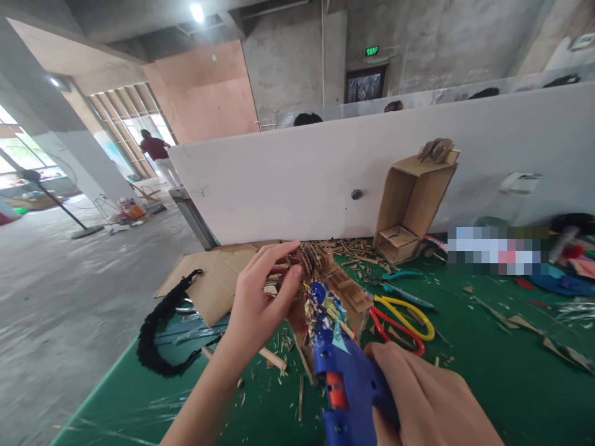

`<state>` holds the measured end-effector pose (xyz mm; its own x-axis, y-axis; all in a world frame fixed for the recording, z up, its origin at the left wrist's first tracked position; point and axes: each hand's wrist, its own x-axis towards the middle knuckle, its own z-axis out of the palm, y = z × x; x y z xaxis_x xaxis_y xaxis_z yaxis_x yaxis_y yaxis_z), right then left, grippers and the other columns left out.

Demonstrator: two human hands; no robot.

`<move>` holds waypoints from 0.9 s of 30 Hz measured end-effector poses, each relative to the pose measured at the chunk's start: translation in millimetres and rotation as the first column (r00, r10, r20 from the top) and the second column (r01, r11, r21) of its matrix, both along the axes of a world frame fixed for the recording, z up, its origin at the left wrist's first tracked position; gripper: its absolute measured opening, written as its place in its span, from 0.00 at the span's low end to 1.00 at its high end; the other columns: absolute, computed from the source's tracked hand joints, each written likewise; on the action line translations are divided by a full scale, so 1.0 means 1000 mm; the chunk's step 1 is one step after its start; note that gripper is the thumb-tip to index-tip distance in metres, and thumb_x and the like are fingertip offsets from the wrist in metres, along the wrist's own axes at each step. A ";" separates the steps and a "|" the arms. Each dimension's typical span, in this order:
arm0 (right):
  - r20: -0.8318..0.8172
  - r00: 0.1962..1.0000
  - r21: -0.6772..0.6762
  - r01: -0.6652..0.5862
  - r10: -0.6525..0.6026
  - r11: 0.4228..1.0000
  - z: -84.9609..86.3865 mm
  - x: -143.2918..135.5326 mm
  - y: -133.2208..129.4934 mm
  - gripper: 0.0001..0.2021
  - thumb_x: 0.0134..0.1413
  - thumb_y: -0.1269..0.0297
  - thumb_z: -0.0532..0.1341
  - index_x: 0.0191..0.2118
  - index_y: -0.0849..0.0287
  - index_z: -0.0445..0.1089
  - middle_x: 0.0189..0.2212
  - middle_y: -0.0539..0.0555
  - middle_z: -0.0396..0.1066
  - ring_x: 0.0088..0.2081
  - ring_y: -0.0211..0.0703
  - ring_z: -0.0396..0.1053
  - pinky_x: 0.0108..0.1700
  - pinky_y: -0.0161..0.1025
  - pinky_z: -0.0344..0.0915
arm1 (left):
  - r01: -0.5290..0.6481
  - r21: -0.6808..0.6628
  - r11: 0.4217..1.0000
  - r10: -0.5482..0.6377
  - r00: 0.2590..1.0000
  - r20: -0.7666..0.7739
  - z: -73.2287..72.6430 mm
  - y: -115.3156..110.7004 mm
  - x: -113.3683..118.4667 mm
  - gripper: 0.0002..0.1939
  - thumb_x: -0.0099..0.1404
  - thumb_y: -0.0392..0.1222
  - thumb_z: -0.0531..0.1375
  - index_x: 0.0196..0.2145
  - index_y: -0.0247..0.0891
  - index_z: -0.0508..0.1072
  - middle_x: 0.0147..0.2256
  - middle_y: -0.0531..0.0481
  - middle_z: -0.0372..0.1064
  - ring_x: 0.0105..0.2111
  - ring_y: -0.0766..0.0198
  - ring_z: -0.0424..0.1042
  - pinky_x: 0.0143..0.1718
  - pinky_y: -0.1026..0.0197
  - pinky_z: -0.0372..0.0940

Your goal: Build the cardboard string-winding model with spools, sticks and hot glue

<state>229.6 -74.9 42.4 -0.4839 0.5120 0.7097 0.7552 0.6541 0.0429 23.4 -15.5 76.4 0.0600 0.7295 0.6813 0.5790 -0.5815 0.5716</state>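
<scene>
My right hand (418, 384) is wrapped round a blue hot glue gun (353, 378), its nozzle end crusted with dried glue and scraps. The nozzle points away from me at a cardboard model (346, 288) lying on the green table. At the model's far end is a cluster of small cardboard discs (313, 257). My left hand (264, 285) grips the model's left side by these discs, thumb and fingers curled round it. The fingertips are partly hidden behind the discs. Close to the nozzle, yellow-red scissors (404, 322) lie at the right.
A cardboard stand (409, 204) with discs on top stands upright against the white partition (288, 186). Teal-handled pliers (404, 288), cardboard scraps and wooden sticks lie about. Flat cardboard (209, 279) and a black braided band (155, 328) are at the left. A person (155, 148) stands far off.
</scene>
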 end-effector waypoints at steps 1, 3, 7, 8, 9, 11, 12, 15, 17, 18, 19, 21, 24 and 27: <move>0.005 1.000 0.009 0.005 -0.005 1.000 0.000 0.000 0.001 0.13 0.51 0.72 0.47 0.42 0.63 0.63 0.28 0.56 0.75 0.26 0.43 0.74 0.22 0.36 0.69 | 0.001 0.001 1.000 -0.001 1.000 0.001 0.000 0.000 0.000 0.15 0.65 0.38 0.55 0.50 0.41 0.68 0.43 0.48 0.69 0.37 0.67 0.70 0.38 0.63 0.69; 0.016 1.000 0.026 0.012 -0.012 1.000 -0.001 0.001 0.001 0.16 0.52 0.72 0.47 0.47 0.66 0.62 0.32 0.58 0.76 0.29 0.44 0.75 0.24 0.36 0.70 | 0.004 0.010 1.000 -0.004 1.000 0.003 0.000 0.001 0.000 0.15 0.65 0.37 0.55 0.50 0.41 0.68 0.43 0.48 0.69 0.38 0.67 0.70 0.39 0.63 0.69; 0.024 1.000 0.046 -0.007 0.006 0.999 -0.002 0.003 0.001 0.19 0.52 0.71 0.48 0.50 0.69 0.60 0.34 0.60 0.76 0.30 0.44 0.75 0.24 0.35 0.71 | 0.025 0.027 0.999 -0.025 1.000 0.010 -0.001 0.000 0.000 0.15 0.65 0.36 0.55 0.49 0.42 0.68 0.44 0.48 0.68 0.40 0.66 0.69 0.39 0.63 0.68; 0.023 1.000 0.047 -0.007 0.005 0.999 -0.003 0.003 0.001 0.19 0.52 0.71 0.48 0.50 0.69 0.61 0.33 0.60 0.76 0.30 0.44 0.76 0.24 0.36 0.71 | 0.029 0.031 0.999 -0.030 1.000 0.011 -0.001 0.000 0.000 0.15 0.65 0.36 0.55 0.49 0.42 0.68 0.44 0.48 0.68 0.41 0.66 0.69 0.40 0.62 0.68; 0.022 1.000 0.047 -0.005 0.004 0.999 -0.003 0.003 0.001 0.18 0.52 0.71 0.48 0.49 0.68 0.61 0.33 0.59 0.77 0.30 0.44 0.76 0.24 0.36 0.71 | 0.034 0.035 0.999 -0.034 0.999 0.010 -0.001 0.000 0.000 0.15 0.65 0.36 0.55 0.49 0.42 0.68 0.44 0.48 0.67 0.41 0.65 0.69 0.40 0.62 0.68; 0.019 1.000 0.044 -0.003 0.003 0.999 -0.004 0.002 0.002 0.17 0.52 0.71 0.48 0.48 0.68 0.62 0.32 0.59 0.77 0.29 0.44 0.76 0.25 0.36 0.72 | 0.039 0.047 0.998 -0.039 0.999 0.013 -0.002 0.000 0.000 0.15 0.65 0.35 0.55 0.49 0.42 0.68 0.45 0.48 0.67 0.42 0.65 0.69 0.40 0.61 0.68; 0.018 1.000 0.042 -0.006 0.005 0.999 -0.004 0.002 0.002 0.17 0.52 0.72 0.48 0.48 0.68 0.62 0.32 0.59 0.77 0.29 0.44 0.76 0.25 0.36 0.72 | 0.039 0.052 0.998 -0.040 0.999 0.015 -0.002 0.000 0.000 0.15 0.65 0.35 0.55 0.49 0.42 0.68 0.45 0.47 0.67 0.42 0.64 0.69 0.40 0.61 0.69; 0.019 1.000 0.037 -0.013 0.013 0.999 -0.004 0.003 0.002 0.17 0.52 0.72 0.48 0.48 0.68 0.62 0.32 0.59 0.77 0.30 0.45 0.76 0.25 0.36 0.72 | 0.046 0.068 0.997 -0.047 0.999 0.017 -0.002 -0.001 0.000 0.14 0.65 0.35 0.55 0.48 0.43 0.68 0.45 0.47 0.66 0.43 0.64 0.68 0.40 0.61 0.69; 0.015 1.000 0.031 -0.008 0.008 0.999 -0.004 0.003 0.002 0.17 0.53 0.71 0.48 0.48 0.68 0.62 0.32 0.59 0.76 0.29 0.45 0.76 0.25 0.36 0.71 | 0.053 0.080 0.995 -0.054 0.998 0.011 -0.002 -0.002 0.001 0.14 0.64 0.34 0.55 0.48 0.43 0.68 0.45 0.47 0.66 0.44 0.64 0.67 0.41 0.60 0.68; 0.010 1.000 0.023 -0.003 0.002 1.000 -0.004 0.002 0.002 0.16 0.53 0.71 0.48 0.47 0.67 0.62 0.32 0.59 0.76 0.29 0.45 0.75 0.24 0.36 0.71 | 0.056 0.083 0.995 -0.057 0.998 0.011 -0.001 -0.002 0.001 0.14 0.64 0.34 0.55 0.48 0.43 0.68 0.45 0.47 0.66 0.45 0.63 0.67 0.41 0.60 0.68; 0.002 1.000 0.016 0.000 0.000 1.000 -0.004 0.002 0.002 0.16 0.53 0.71 0.48 0.47 0.67 0.62 0.31 0.59 0.76 0.28 0.45 0.75 0.24 0.36 0.71 | 0.057 0.086 0.995 -0.058 0.998 0.013 -0.001 -0.003 0.001 0.14 0.64 0.34 0.55 0.48 0.43 0.68 0.46 0.47 0.65 0.45 0.63 0.67 0.42 0.60 0.68; -0.014 1.000 -0.004 0.001 -0.001 1.000 -0.003 0.001 0.001 0.14 0.53 0.71 0.48 0.46 0.65 0.61 0.30 0.58 0.76 0.27 0.44 0.75 0.23 0.36 0.70 | 0.056 0.093 0.994 -0.058 0.998 0.025 -0.002 -0.003 0.001 0.14 0.65 0.34 0.55 0.47 0.43 0.69 0.46 0.47 0.65 0.46 0.63 0.67 0.44 0.59 0.68; -0.021 1.000 -0.029 -0.005 0.005 1.000 -0.002 -0.001 0.001 0.14 0.52 0.72 0.48 0.44 0.63 0.61 0.28 0.56 0.75 0.25 0.43 0.74 0.22 0.36 0.70 | 0.057 0.114 0.992 -0.062 0.997 0.037 -0.004 -0.002 0.002 0.13 0.64 0.33 0.55 0.46 0.43 0.69 0.46 0.47 0.66 0.47 0.63 0.67 0.45 0.58 0.68; -0.015 1.000 -0.035 -0.005 0.004 0.999 -0.001 -0.001 0.000 0.14 0.51 0.72 0.48 0.44 0.62 0.60 0.28 0.56 0.75 0.25 0.43 0.74 0.22 0.36 0.70 | 0.060 0.129 0.990 -0.064 0.997 0.031 -0.004 -0.001 0.003 0.13 0.64 0.32 0.55 0.46 0.43 0.70 0.46 0.47 0.66 0.48 0.62 0.66 0.47 0.57 0.67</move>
<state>228.7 -74.6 41.5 -0.4755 0.5345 0.6988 0.7528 0.6582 0.0088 26.0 -16.7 72.1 0.0771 0.6321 0.7710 0.5204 -0.6851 0.5096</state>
